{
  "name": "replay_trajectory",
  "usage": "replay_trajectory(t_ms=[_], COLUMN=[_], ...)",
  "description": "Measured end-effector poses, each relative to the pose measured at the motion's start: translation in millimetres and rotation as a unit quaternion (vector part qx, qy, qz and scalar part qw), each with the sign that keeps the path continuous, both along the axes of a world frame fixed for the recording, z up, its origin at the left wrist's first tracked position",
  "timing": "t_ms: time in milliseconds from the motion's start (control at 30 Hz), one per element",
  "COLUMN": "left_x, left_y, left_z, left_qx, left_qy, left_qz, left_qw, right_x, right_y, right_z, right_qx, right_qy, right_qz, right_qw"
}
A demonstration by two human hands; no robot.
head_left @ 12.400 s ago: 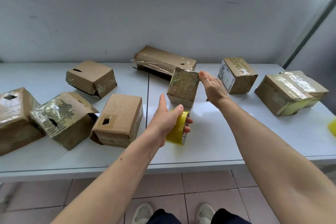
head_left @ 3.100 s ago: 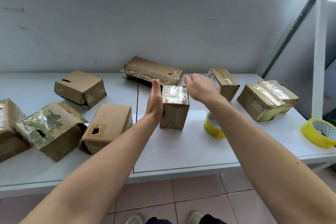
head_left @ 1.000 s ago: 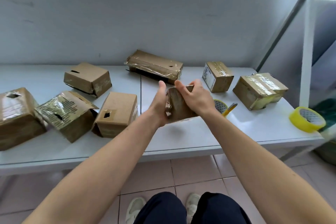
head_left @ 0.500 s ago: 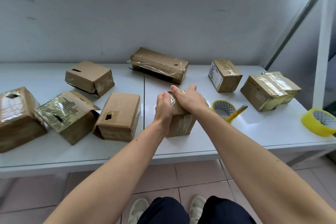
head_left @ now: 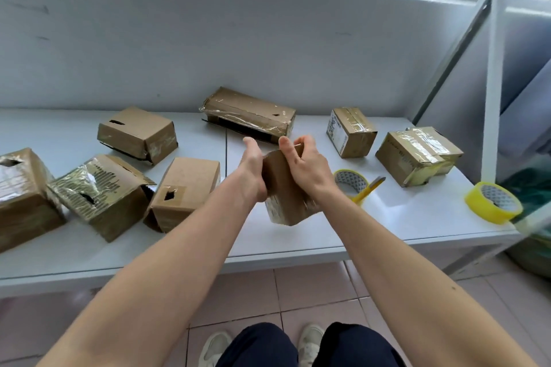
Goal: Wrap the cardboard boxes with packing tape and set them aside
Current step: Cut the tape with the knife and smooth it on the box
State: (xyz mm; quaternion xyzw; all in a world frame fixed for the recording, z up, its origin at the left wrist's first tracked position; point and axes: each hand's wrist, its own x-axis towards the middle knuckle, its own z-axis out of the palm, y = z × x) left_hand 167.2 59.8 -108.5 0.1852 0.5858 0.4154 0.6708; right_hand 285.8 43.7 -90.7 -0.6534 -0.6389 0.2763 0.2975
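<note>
Brown small box held tilted up off the white table, squeezed between both hands. Left hand gripping its left side, right hand curled over its top. Yellow tape roll just right of the right hand. More taped boxes lying left of the left hand.

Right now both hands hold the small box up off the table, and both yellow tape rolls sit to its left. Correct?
Not quite. The head view shows both tape rolls on the table to the right of the small box. The left hand and right hand do hold it up.
</note>
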Motion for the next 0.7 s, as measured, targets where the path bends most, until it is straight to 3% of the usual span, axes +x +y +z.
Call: replay_trajectory(t_ms=[67,167,467,600,700], left_x=[2.8,2.1,0.5,0.4,1.7], left_y=[-8.1,-7.4,23.1,12.5,5.2], left_z=[-21.7,-62.6,-131.9,-104.4,-92.5], left_qx=[0.029,0.124,0.148,0.149,0.149], left_qy=[0.030,0.129,0.103,0.110,0.113], left_qz=[-0.030,0.033,0.055,0.061,0.073], left_qw=[0.999,0.983,0.982,0.981,0.980], right_x=[-7.3,-21.7,-36.0,-22.0,-14.0], right_y=[4.6,15.0,37.2,25.2,2.4], right_z=[-5.6,-21.4,-49.5,-46.0,-52.7], right_qx=[-0.024,-0.060,-0.049,-0.107,-0.089], right_qy=[-0.044,-0.127,-0.199,-0.189,-0.212], right_qz=[-0.025,-0.051,-0.053,-0.001,-0.024], right_qw=[0.998,0.989,0.977,0.976,0.973])
